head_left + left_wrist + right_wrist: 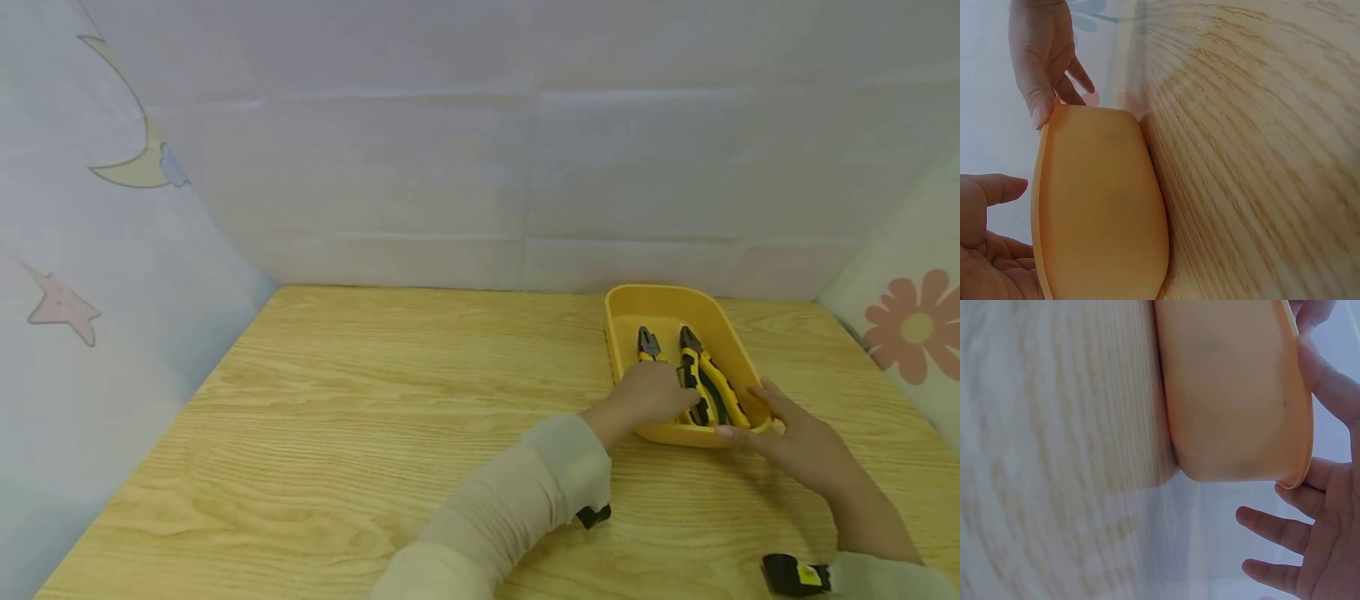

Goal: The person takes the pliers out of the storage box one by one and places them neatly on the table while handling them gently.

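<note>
My right hand (pixel 806 446) pinches a corner of the yellow tray (pixel 723 342), other fingers spread, presumably steadying it while my left hand (pixel 654 392) overlies pliers (pixel 648 342), its grip hidden.

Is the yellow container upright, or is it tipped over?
Upright: in the head view, the yellow container opens upward on the wooden table, with pliers visible inside.

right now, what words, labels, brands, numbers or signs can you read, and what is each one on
No readable text in any view.
Yellow patch on the black device at the right wrist: any marking too small to read.
Pliers in the yellow tray: no lettering discernible.
</note>
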The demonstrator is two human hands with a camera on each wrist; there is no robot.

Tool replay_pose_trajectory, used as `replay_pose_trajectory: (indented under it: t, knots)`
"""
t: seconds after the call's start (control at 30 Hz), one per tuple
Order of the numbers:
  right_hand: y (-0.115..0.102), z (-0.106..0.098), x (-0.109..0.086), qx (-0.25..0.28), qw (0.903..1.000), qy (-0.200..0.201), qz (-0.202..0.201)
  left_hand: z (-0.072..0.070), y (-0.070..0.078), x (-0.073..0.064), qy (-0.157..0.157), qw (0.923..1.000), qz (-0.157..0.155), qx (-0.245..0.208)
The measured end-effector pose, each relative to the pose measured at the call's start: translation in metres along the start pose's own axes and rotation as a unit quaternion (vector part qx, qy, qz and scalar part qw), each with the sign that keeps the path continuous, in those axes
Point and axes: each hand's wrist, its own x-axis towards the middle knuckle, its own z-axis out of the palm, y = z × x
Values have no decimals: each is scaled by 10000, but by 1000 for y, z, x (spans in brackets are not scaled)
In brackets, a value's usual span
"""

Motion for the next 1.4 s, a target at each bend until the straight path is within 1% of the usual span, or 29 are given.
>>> replay_pose_trajectory:
  t: [0.27,0.6,0.7,0.83,0.93,1.1,1.27,1.4]
  knots:
    - [0,2,0,94,9999,86,-31,1,4,2,-42,9992,-133,375]
    - [4,2,2,221,9997,132,40,5,7,10,-157,9966,-187,781]
    - [5,2,2,215,9996,177,34,7,7,13,-184,9934,-98,1125]
    - [6,3,2,219,9995,219,35,8,8,16,-182,9874,170,1564]
    - [6,4,2,224,9994,239,59,8,9,16,-131,9842,287,1740]
    - [6,4,2,279,9992,283,70,8,10,14,-57,9798,345,1968]
    - [6,5,1,338,9986,412,-43,9,10,14,-9,9743,431,2212]
    - [6,7,0,384,9980,497,-110,10,10,16,28,9719,383,2321]
